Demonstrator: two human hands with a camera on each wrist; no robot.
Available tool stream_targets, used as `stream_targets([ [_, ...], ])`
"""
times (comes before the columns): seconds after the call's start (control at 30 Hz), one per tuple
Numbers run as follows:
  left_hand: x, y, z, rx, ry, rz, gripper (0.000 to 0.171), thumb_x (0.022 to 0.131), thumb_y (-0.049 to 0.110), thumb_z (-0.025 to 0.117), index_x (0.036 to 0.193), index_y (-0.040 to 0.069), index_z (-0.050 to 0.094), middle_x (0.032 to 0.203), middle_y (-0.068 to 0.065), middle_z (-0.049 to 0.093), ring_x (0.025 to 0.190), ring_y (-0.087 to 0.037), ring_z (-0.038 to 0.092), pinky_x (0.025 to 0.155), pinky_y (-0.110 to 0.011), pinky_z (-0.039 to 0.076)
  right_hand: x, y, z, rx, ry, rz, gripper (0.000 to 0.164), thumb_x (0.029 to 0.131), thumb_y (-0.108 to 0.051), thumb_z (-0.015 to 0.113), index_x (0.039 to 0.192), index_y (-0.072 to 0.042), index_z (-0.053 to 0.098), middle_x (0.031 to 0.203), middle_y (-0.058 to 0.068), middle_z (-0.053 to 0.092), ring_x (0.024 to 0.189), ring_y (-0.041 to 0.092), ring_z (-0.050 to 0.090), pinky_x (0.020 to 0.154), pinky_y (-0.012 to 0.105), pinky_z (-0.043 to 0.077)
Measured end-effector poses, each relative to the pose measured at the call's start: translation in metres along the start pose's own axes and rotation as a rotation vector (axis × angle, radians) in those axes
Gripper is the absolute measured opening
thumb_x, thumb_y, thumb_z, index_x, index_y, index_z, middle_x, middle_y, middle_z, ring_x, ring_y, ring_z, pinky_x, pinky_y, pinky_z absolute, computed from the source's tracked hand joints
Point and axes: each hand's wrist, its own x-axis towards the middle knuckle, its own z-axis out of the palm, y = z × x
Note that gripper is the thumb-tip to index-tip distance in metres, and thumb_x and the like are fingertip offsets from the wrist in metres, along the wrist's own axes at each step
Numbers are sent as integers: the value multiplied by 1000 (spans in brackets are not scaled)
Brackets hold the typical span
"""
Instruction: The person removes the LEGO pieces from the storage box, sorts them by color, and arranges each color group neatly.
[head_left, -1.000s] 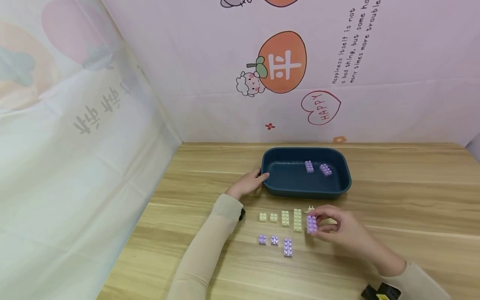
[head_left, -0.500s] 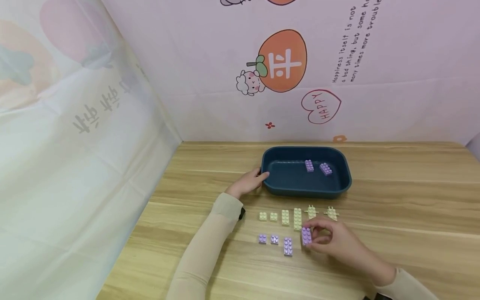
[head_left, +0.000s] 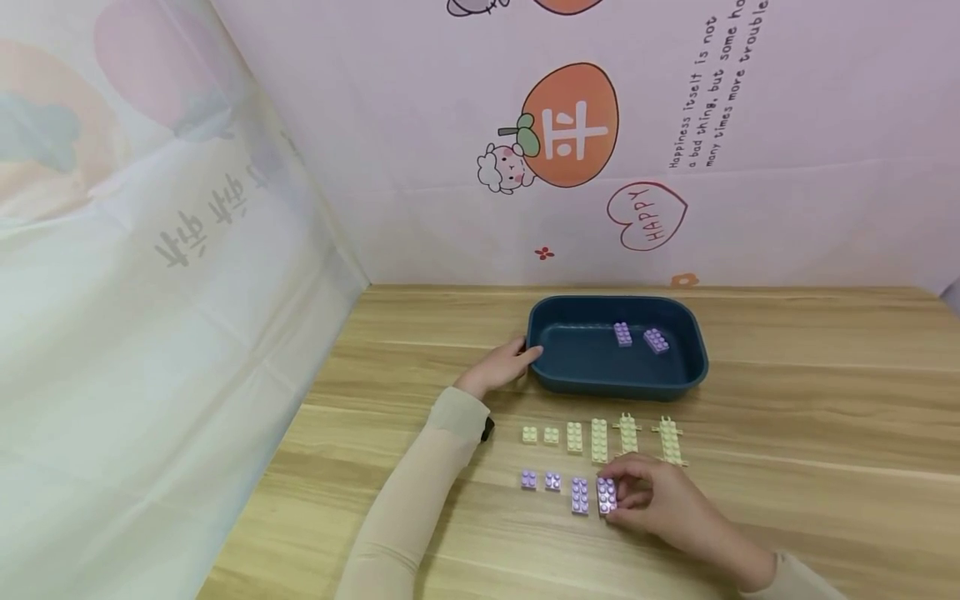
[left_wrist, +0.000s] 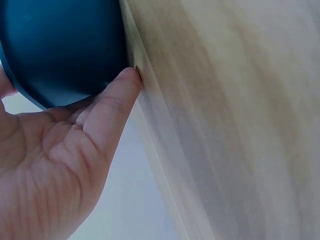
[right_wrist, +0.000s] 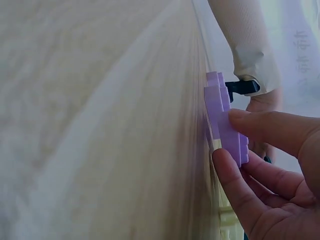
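Note:
Between the thumb and fingers of my right hand [head_left: 660, 502] is a purple building brick [head_left: 607, 497], pinched low over the table beside another purple brick [head_left: 580, 496]. The right wrist view shows the held brick [right_wrist: 230, 127] close to the wood; whether it touches cannot be told. My left hand [head_left: 498, 368] grips the left end of a dark blue bin [head_left: 617, 389], thumb over the rim and fingers outside. Two purple bricks [head_left: 622, 334] lie inside the bin. In the left wrist view, my left hand [left_wrist: 60, 150] holds the bin's wall [left_wrist: 65, 45].
Two small purple bricks [head_left: 552, 481] continue the near row leftward. Behind runs a row of pale yellow bricks [head_left: 574, 437], ending at the right in pieces with side pegs [head_left: 670, 442]. A printed cloth [head_left: 450, 233] hangs behind the wooden table [head_left: 810, 400].
My right hand has brought the purple brick toward the near row, down beside the other purple brick, uncovering the pegged yellow pieces. The left hand stays on the bin.

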Motion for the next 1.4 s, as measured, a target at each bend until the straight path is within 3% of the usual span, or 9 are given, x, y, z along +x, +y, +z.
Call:
stream_targets([
  [0.73,-5,4,1,4,-11,-18,72,100,56,36,156,13,20,155,-12,35,143,-27,32,117,-45,29,1,3,6,-101,-16,-29,46,68,-9,86,108,-1,65,85,5,56,70,2,56,62,20,54],
  [1.03,-7,2,1,-6,-14,-19,70,101,54,35,156,13,20,142,-14,50,133,-26,44,113,-45,34,0,3,4,-107,-29,-20,51,67,-12,86,112,0,63,90,4,56,74,2,54,65,20,55],
  [1.2,-6,3,1,-3,-12,-16,71,100,56,35,156,14,21,126,-12,57,122,-24,49,111,-45,36,-1,-4,-3,-129,3,-23,55,66,-17,88,113,-1,63,90,6,57,72,5,57,64,21,55],
  [1.4,-6,3,1,0,-6,-12,68,101,53,35,155,14,22,128,-13,57,123,-24,49,111,-45,36,4,-20,-20,-186,139,-151,48,68,-13,87,109,-2,65,94,8,61,75,9,59,65,22,56],
])
